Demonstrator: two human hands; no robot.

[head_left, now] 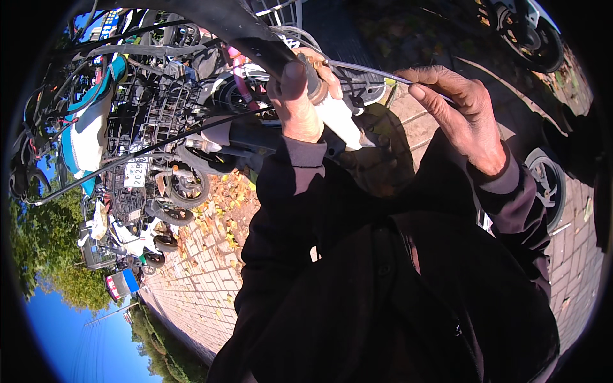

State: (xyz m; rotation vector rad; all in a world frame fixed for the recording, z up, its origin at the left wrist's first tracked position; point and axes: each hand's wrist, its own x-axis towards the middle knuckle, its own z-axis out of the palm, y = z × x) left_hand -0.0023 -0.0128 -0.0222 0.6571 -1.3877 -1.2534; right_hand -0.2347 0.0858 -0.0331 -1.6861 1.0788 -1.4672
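While the left hand (pixel 299 108) is wrapped round a grey collar (pixel 313 82), the right hand (pixel 461 118) has a slim metal rod (pixel 364 67) pinched between thumb and fingers. From where I'm standing, that's the work: the rod's far end reaches over to the left hand's fingertips, but no clue if it actually touches the collar.

My read: they're mid-fiddle, lining the rod up with something at that joint. I'd say the next move needs the left grip kept steady and a light, controlled push or turn from the right. The pinch is right at the rod's near end, so it could easily wander.

Headcount: two hands, one rod, one collar. One thick black tube (pixel 252 32) coming into the left grip from above, one white tube (pixel 343 122) running out below it. One pink tube (pixel 240 80) left of that grip, and one teal-and-white seat (pixel 89 131) well further left. Two wheels out past the right hand, one above (pixel 543 57), one below (pixel 546 182). Parked bikes on the left? Too tangled, can't count.
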